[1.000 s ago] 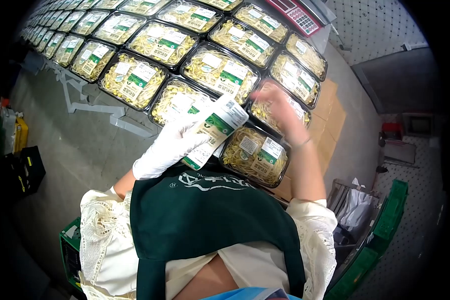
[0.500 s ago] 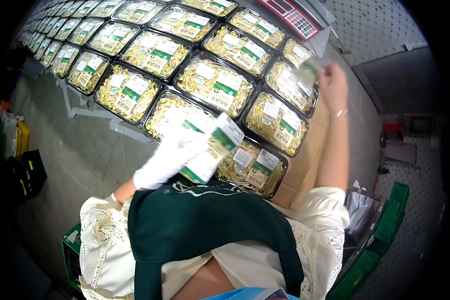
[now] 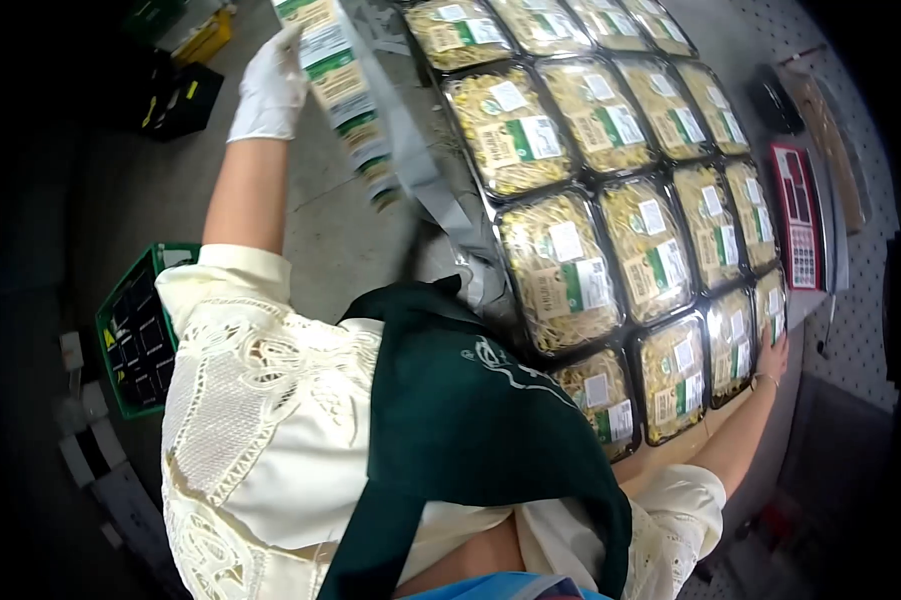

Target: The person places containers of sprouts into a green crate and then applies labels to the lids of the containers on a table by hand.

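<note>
My left hand, in a white glove, is raised over the floor at the upper left. Its fingers are closed on the edge of a long strip of printed labels, green, white and tan, which hangs down beside the table. My bare right hand reaches to the far right of the table. Its outstretched fingers lie on the end pack of bean sprouts. Rows of similar black trays of sprouts stand between the hands, such as a labelled pack near my apron.
A red and white scale stands beyond the right-hand packs. Grey tape dangles along the table's left edge. A green crate with dark contents sits on the floor at the left, below a black box.
My view has turned, so the packs now appear further right. My left hand has swung out leftward with the label strip. My right hand has come down from mid-air with a label onto a pack.
</note>
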Available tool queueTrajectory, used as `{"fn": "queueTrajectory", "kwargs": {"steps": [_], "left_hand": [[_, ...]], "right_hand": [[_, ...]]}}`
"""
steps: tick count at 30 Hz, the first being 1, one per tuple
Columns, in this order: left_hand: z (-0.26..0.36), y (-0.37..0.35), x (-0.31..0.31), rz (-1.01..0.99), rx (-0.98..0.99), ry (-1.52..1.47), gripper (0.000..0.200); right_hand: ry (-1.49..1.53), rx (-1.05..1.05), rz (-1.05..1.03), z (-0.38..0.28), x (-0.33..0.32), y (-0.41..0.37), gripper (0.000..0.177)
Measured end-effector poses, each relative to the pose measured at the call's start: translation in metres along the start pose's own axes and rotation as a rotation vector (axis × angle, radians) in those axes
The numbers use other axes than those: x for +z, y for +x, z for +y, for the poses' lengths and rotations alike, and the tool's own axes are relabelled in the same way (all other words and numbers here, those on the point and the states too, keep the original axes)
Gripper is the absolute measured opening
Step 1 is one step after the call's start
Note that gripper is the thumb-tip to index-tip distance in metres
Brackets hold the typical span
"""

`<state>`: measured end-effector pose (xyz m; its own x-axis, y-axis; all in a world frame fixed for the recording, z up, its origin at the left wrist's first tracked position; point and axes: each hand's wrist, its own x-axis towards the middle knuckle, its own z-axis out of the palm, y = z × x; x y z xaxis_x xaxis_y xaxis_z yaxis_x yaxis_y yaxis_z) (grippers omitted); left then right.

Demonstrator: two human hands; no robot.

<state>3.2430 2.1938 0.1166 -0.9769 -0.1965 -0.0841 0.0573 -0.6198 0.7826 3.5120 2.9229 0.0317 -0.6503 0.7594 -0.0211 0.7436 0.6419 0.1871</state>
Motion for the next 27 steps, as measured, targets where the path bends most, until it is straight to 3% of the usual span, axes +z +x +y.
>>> {"fn": "queueTrajectory", "kwargs": {"steps": [2, 3, 4, 5, 7, 8, 9, 10, 12, 13, 14, 16, 18, 20, 24, 25, 27], "left_hand": [[-0.007, 0.009, -0.003, 0.022, 0.114, -0.04, 0.025], [-0.013, 0.009, -0.009, 0.006, 0.095, -0.043, 0.025], [-0.02, 0.007, -0.014, -0.041, 0.069, -0.047, 0.026], [-0.031, 0.009, -0.016, -0.104, 0.033, -0.059, 0.028], [-0.051, 0.003, -0.031, -0.345, -0.115, 0.276, 0.03], [-0.059, 0.022, -0.063, -0.46, -0.205, 0.779, 0.038], [-0.07, 0.016, -0.074, -0.476, -0.061, 1.184, 0.048], [-0.081, 0.009, -0.076, -0.31, -0.186, 1.292, 0.051], [-0.091, -0.015, -0.065, -0.287, 0.24, 1.379, 0.046], [-0.1, -0.015, -0.062, -0.249, 0.379, 1.227, 0.043], [-0.108, -0.023, -0.036, -0.293, 0.373, 1.213, 0.043], [-0.115, -0.088, 0.045, -0.559, 0.398, 1.016, 0.042], [-0.14, -0.131, 0.093, -0.912, 0.504, 0.977, 0.042], [-0.165, -0.153, 0.126, -1.231, 0.708, 1.04, 0.05], [-0.206, -0.172, 0.149, -1.442, 0.911, 1.538, 0.071], [-0.213, -0.17, 0.147, -1.426, 0.899, 1.597, 0.072], [-0.222, -0.179, 0.17, -1.487, 0.924, 1.525, 0.074]], "right_hand": [[-0.005, 0.049, -0.148, 0.005, -0.001, 0.017, 0.074], [-0.319, -0.231, -0.229, 0.013, -0.003, 0.023, 0.079], [-0.122, -0.13, -0.018, 0.005, -0.004, 0.019, 0.074], [0.519, -0.036, 0.1, -0.02, -0.037, -0.018, 0.068], [0.622, -0.195, 0.26, -0.036, -0.05, -0.05, 0.063], [0.621, -0.259, 0.354, -0.053, -0.069, -0.09, 0.059], [0.532, -0.324, 0.451, -0.065, -0.087, -0.128, 0.056], [0.468, -0.274, 0.395, -0.07, -0.096, -0.158, 0.054], [0.656, -0.218, 0.39, -0.079, -0.089, -0.205, 0.054], [0.633, -0.126, 0.305, -0.087, -0.086, -0.227, 0.057], [0.618, -0.047, 0.223, -0.097, -0.082, -0.25, 0.06], [0.429, -0.136, 0.317, -0.113, -0.056, -0.286, 0.065], [0.261, -0.133, 0.09, -0.132, -0.037, -0.312, 0.066], [0.277, -0.141, 0.121, -0.13, -0.036, -0.31, 0.064], [0.383, -0.198, 0.159, -0.121, -0.03, -0.305, 0.061], [0.457, -0.188, 0.129, -0.113, -0.028, -0.296, 0.06], [0.523, -0.071, 0.262, -0.087, -0.028, -0.283, 0.06]]}}
